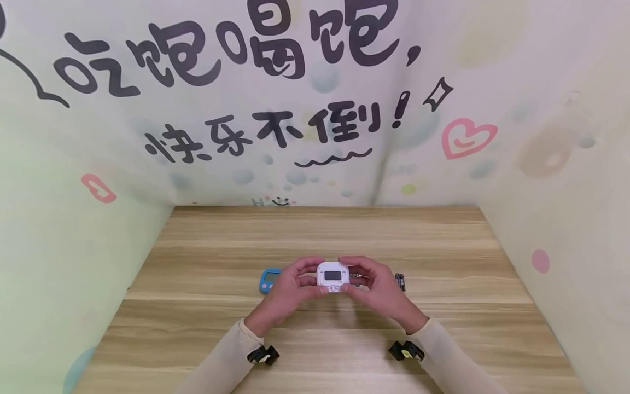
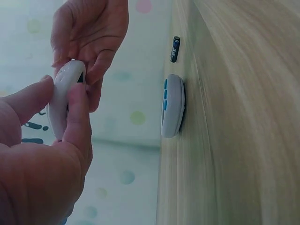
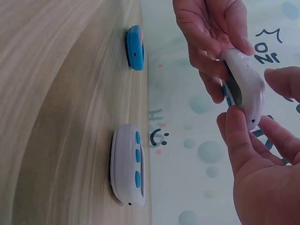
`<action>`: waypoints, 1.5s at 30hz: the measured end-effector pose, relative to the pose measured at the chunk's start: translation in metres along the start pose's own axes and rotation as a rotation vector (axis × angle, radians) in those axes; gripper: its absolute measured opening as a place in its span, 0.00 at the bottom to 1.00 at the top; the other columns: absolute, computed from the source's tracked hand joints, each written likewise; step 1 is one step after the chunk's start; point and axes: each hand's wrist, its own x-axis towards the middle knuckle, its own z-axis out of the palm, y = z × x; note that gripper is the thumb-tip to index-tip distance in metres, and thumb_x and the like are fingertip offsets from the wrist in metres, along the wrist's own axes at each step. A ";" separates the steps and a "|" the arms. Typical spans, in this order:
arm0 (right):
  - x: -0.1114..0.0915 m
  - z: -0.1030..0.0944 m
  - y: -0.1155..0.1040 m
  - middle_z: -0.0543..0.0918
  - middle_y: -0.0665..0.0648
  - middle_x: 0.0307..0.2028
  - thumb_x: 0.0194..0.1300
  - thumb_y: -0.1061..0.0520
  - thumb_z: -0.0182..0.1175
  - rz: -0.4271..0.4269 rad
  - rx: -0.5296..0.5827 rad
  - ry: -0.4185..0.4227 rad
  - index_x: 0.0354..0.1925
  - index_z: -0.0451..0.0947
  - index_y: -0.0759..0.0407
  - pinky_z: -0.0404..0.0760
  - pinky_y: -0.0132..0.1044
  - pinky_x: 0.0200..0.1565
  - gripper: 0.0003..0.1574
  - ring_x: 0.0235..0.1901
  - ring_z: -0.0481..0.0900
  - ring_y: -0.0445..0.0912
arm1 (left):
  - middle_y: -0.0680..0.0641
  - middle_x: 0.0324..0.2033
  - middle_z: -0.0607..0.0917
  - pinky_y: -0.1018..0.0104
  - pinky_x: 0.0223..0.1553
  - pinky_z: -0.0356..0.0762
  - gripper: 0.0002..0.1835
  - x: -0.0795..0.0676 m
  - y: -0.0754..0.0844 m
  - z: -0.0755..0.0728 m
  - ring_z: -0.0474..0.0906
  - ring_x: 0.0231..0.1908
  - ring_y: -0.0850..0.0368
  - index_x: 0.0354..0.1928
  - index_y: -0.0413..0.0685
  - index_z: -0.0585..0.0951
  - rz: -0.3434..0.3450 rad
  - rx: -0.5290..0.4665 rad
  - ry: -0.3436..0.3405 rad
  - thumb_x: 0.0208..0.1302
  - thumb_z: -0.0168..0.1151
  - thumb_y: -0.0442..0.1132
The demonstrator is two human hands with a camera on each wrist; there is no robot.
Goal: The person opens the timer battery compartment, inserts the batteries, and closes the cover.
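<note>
A small white digital timer [image 1: 333,277] is held up above the table between both hands. Its side facing the head view carries a dark rectangular area; the right wrist view shows a grey screen and blue buttons on the other side. My left hand [image 1: 290,290] pinches one end between thumb and fingers. At the opposite end, my right hand [image 1: 376,287] holds the timer's edge with its fingertips. Beneath the hands, a second white timer [image 2: 173,105] with blue buttons lies on the table, mostly hidden by the right hand in the head view.
Left of the hands lies a blue timer [image 1: 269,278] with pink buttons. Dark batteries [image 1: 400,282] lie just right of the right hand. The wooden table [image 1: 325,230] meets printed walls [image 1: 295,180] at the back and both sides.
</note>
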 end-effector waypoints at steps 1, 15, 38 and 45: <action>0.000 -0.001 0.000 0.84 0.65 0.61 0.64 0.66 0.73 -0.003 -0.008 0.004 0.65 0.79 0.62 0.90 0.37 0.54 0.31 0.54 0.86 0.48 | 0.36 0.66 0.77 0.62 0.52 0.90 0.37 0.000 0.000 0.000 0.85 0.51 0.55 0.74 0.44 0.71 -0.001 -0.012 -0.007 0.65 0.76 0.34; 0.000 -0.001 0.008 0.80 0.65 0.53 0.59 0.67 0.77 0.080 -0.014 -0.036 0.70 0.75 0.63 0.92 0.34 0.44 0.43 0.42 0.87 0.44 | 0.31 0.67 0.76 0.54 0.54 0.90 0.27 0.003 0.001 0.001 0.84 0.54 0.55 0.71 0.34 0.69 0.006 -0.119 0.062 0.74 0.63 0.29; 0.001 -0.003 0.008 0.83 0.66 0.43 0.75 0.60 0.64 0.214 0.070 -0.118 0.72 0.73 0.57 0.92 0.58 0.35 0.30 0.30 0.90 0.61 | 0.37 0.59 0.78 0.30 0.57 0.82 0.30 0.005 -0.004 0.012 0.87 0.45 0.56 0.73 0.44 0.72 0.000 -0.090 -0.045 0.72 0.67 0.30; 0.003 -0.003 0.013 0.87 0.65 0.40 0.72 0.64 0.63 0.258 0.085 -0.116 0.65 0.77 0.56 0.92 0.55 0.31 0.25 0.26 0.90 0.54 | 0.33 0.59 0.78 0.35 0.54 0.86 0.29 0.006 -0.006 0.014 0.88 0.43 0.56 0.72 0.41 0.75 0.011 -0.062 -0.053 0.70 0.67 0.27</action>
